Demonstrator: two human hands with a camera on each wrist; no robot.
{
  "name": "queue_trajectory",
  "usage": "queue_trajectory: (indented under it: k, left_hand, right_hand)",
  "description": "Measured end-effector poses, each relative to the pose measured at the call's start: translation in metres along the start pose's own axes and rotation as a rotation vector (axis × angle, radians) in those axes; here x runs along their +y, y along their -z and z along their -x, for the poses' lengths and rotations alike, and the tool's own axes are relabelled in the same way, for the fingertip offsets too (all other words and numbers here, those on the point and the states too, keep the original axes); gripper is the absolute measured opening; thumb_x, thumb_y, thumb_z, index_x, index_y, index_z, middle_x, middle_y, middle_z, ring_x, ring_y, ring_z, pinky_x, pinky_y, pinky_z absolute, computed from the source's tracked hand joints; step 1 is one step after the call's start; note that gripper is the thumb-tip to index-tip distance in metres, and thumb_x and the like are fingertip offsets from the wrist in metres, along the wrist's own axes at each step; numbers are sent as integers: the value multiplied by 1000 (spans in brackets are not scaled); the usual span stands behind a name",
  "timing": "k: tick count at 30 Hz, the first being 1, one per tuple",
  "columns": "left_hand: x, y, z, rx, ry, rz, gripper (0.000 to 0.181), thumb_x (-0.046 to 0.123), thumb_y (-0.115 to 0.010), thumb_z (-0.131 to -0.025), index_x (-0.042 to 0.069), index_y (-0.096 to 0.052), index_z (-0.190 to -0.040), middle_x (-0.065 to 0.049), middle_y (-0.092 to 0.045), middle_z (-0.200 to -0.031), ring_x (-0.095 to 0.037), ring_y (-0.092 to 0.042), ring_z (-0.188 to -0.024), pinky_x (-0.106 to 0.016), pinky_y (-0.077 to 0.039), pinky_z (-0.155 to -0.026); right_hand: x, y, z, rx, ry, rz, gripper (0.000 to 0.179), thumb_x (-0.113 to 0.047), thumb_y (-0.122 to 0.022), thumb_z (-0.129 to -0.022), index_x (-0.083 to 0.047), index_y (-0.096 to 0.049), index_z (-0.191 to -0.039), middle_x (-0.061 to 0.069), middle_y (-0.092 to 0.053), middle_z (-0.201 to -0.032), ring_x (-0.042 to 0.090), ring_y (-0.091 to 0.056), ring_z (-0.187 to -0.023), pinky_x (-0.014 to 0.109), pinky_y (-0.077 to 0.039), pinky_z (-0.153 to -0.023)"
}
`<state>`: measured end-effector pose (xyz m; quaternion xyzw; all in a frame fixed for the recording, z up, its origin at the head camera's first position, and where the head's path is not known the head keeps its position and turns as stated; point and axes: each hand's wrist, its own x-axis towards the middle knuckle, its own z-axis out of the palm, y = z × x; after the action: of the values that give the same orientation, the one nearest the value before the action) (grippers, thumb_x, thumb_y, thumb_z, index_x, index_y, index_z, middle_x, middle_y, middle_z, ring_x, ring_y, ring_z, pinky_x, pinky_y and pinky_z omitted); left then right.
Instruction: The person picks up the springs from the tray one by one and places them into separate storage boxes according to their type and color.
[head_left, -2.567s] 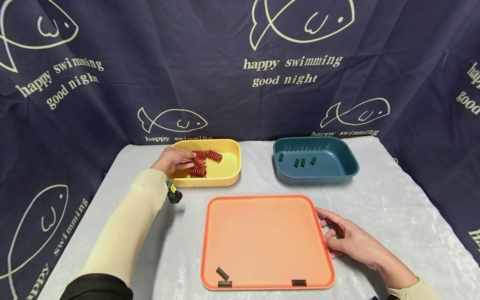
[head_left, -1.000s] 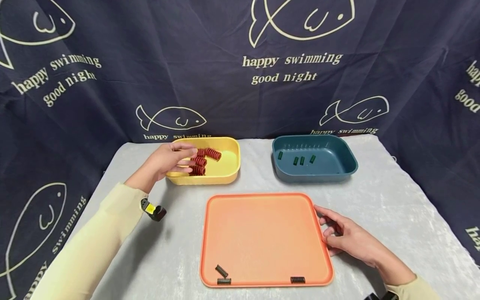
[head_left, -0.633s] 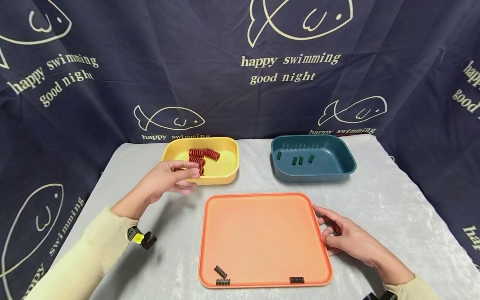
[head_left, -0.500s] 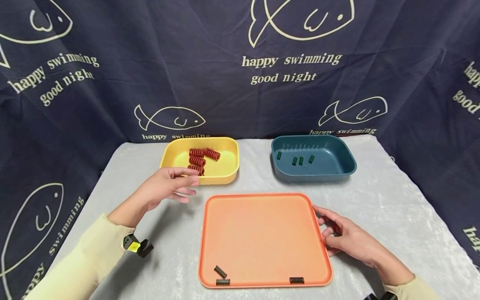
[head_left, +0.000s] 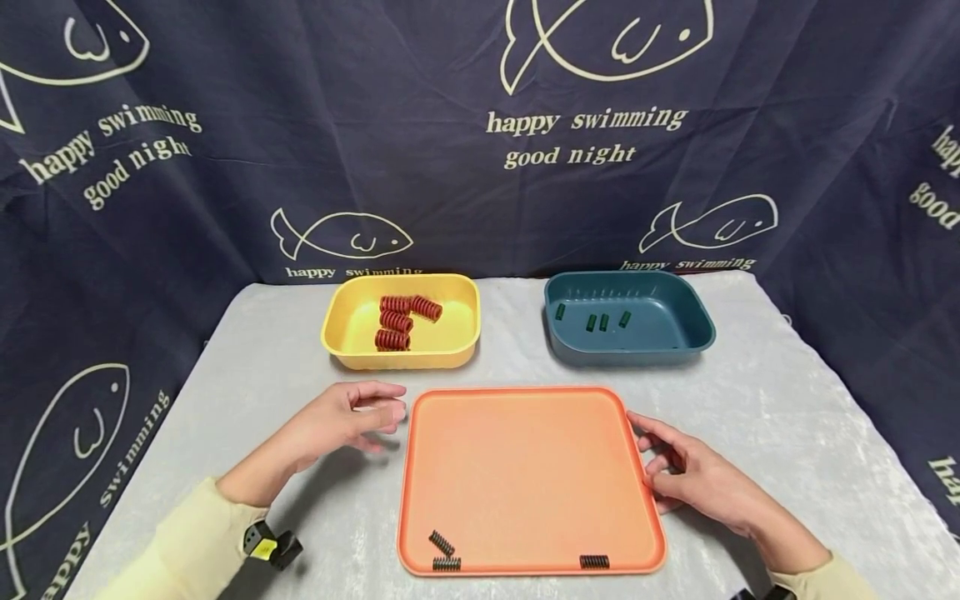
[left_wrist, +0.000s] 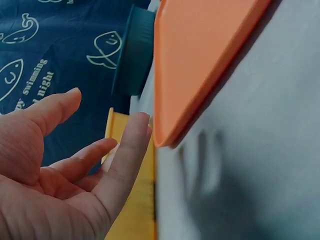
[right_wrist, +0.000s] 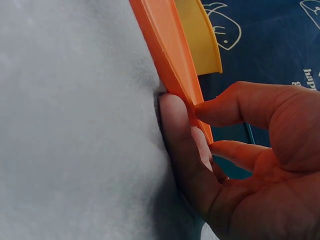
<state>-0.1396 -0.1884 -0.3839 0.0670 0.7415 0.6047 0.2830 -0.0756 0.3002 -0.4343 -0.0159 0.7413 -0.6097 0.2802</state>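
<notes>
My left hand [head_left: 352, 421] hovers with loosely spread fingers and nothing in them, just left of the orange tray [head_left: 525, 467] near its far left corner. In the left wrist view its fingers [left_wrist: 127, 160] overlap the yellow bin's edge. At the tray's right side my right hand [head_left: 693, 475] holds the rim, thumb [right_wrist: 217, 112] on the edge and a finger against the outer wall. Dark coil springs lie along the near edge: a leaning spring [head_left: 442, 543] touching a flat spring [head_left: 447, 564] on the left, and a third spring [head_left: 595, 562] on the right.
Behind the tray, a yellow bin [head_left: 457, 358] holds several red coil springs [head_left: 393, 321]. To its right, a blue bin [head_left: 633, 358] contains several small green springs [head_left: 603, 322]. A dark fish-print cloth [head_left: 450, 125] hangs behind the white-covered table [head_left: 517, 367].
My left hand has come out of the yellow bin and moved toward me, to beside the tray's far left corner. The red springs remain in the bin. My right hand stays at the tray.
</notes>
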Motion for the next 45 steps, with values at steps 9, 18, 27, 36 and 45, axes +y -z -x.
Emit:
queue_trajectory:
  k: [9,18,27,36,45]
  left_hand:
    - [-15,-15,10,-13,-36,33,65,13,-73,-97,-9,-43,-150,-31,-49,-147,-39,-71,-102,-50,-64,-78]
    - [-27,-26,15,-27,11,59,75,12,-77,-94,-6,-36,-155,-29,-40,-154,-34,-71,-100,-49,-65,-75]
    - [-42,-35,12,-16,-29,34,76,-3,-74,-91,-11,-32,-154,-30,-43,-147,-26,-71,-87,-43,-65,-70]
    - [-52,-43,9,62,-18,33,71,-11,-70,-90,-11,-37,-152,-30,-47,-145,-25,-72,-87,-39,-65,-71]
    - [-55,-45,10,97,-20,54,71,-12,-69,-90,-9,-38,-153,-27,-47,-144,-25,-72,-88,-39,-65,-70]
  right_hand:
    - [0,-1,-1,8,-12,-3,86,11,-62,-91,-7,-22,-164,26,-36,-132,29,-60,-95,50,-64,-71]
    - [-1,-1,-1,3,-4,2,85,10,-63,-91,-6,-21,-164,26,-35,-131,27,-59,-95,48,-64,-70]
    - [1,-1,0,-2,3,3,85,9,-63,-92,-6,-21,-164,26,-35,-132,26,-59,-94,47,-64,-70]
    - [0,0,-1,-6,0,5,85,9,-63,-92,-5,-20,-164,27,-35,-132,27,-59,-95,49,-64,-70]
    - [-5,2,-3,23,-48,32,78,2,-61,-95,-4,-23,-163,25,-40,-132,30,-59,-96,52,-64,-71]
